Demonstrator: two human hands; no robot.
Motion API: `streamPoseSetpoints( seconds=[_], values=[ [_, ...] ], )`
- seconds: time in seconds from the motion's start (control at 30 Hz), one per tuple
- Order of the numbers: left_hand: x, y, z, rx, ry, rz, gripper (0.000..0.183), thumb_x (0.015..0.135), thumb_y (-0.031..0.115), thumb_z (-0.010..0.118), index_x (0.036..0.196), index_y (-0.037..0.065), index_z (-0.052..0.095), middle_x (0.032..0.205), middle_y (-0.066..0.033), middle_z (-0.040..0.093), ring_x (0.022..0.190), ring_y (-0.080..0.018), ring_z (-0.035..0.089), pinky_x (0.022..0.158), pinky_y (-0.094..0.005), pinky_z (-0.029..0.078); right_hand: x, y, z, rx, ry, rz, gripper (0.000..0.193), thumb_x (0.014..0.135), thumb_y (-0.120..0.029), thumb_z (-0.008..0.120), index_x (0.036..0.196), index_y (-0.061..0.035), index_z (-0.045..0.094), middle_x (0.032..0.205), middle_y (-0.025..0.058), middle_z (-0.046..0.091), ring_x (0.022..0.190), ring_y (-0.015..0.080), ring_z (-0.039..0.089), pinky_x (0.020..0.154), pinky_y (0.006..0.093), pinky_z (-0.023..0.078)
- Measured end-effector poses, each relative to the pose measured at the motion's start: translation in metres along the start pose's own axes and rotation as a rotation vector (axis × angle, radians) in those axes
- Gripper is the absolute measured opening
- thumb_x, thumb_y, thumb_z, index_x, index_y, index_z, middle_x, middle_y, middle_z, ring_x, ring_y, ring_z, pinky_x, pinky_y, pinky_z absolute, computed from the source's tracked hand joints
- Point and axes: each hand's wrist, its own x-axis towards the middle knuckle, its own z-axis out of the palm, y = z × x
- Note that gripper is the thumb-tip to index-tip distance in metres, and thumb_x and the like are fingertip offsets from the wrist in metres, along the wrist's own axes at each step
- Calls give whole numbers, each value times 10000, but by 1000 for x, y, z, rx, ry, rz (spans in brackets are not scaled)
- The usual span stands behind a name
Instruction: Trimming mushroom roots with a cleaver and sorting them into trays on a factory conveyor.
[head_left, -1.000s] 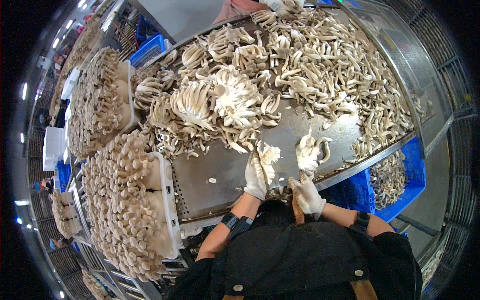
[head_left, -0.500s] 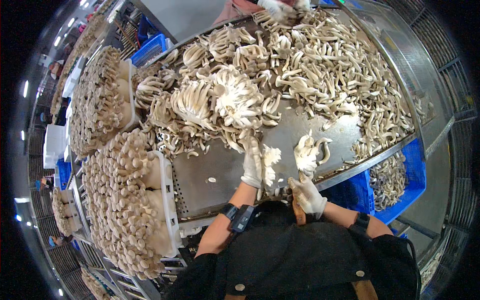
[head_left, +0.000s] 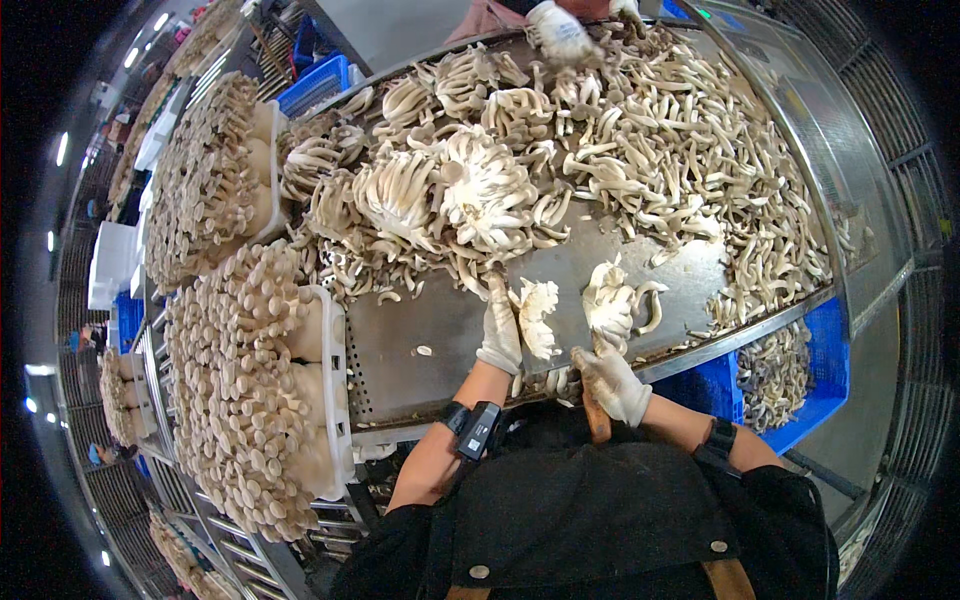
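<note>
steel table (head_left: 400, 345) with loose mushrooms (head_left: 660, 160) heaped over its far side. near its close edge: the gloved left hand (head_left: 498, 335), fingers outstretched, its hold impossible to tell; the right hand (head_left: 612, 385), curled closed. just beyond the right lies a mushroom cluster (head_left: 608, 305); beside the left, a pale chunk (head_left: 540, 320); in the right fist, a brown handle (head_left: 598, 420).

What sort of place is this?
Probably a mushroom processing workshop: clumps and loose mushrooms are heaped on a metal table, a white tray at its left holds more clumps, and a blue crate holds loose ones.
</note>
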Motion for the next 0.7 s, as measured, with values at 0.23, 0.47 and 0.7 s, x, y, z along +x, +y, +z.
streamPoseSetpoints(
  seconds=[0.23,0.47,0.7],
  values=[
    [-38,9,-2,390,-248,265,734,870,280,594,1437,97,166,1399,-158,335,1114,-288,522,878,-362,512,-30,-56,-9,-1389,-170,-815,429,700,-25,520,1125,18,495,1098,282,437,984,437,444,910,462,349],
    [-63,3,32,320,321,465,778,742,-1,688,1387,13,254,1166,-104,540,996,-146,553,822,-271,476,-19,-84,-11,-1347,-332,-798,434,762,-30,547,1186,-17,455,1103,294,429,949,426,447,851,508,366],
    [-197,-26,-67,-472,433,549,379,759,216,668,1103,216,509,930,49,573,683,-94,494,690,-295,414,-18,-92,8,-891,-472,-265,349,881,-208,561,1082,54,450,805,105,559,637,146,482,560,289,416]
  ],
)
